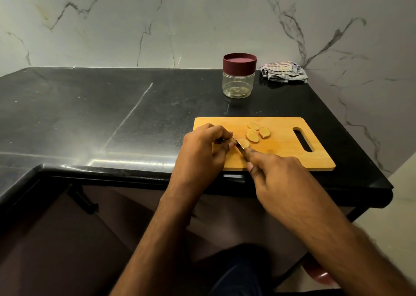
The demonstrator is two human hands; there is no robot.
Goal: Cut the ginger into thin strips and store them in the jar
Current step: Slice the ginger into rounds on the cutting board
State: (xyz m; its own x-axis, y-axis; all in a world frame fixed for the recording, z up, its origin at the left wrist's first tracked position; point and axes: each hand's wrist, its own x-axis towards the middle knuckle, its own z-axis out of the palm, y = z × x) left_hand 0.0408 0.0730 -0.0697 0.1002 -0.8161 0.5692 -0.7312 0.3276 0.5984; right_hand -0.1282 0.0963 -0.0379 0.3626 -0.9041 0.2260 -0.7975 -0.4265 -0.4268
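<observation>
On a cutting board (pixel 281 158), the left hand (pixel 202 151) pinches a ginger (pixel 233 140) stub. The right hand (pixel 276 174) grips a knife (pixel 239 148) against it. Slices (pixel 252 135) lie at two o'clock; the lidded jar (pixel 239 76) stands at twelve. So small a stub risks nicked fingertips.

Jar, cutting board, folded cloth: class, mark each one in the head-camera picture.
jar (pixel 239 84), head view, on its clear body below the maroon lid.
cutting board (pixel 286 158), head view, on bare wood near its front edge.
folded cloth (pixel 284 72), head view, on its striped middle.
</observation>
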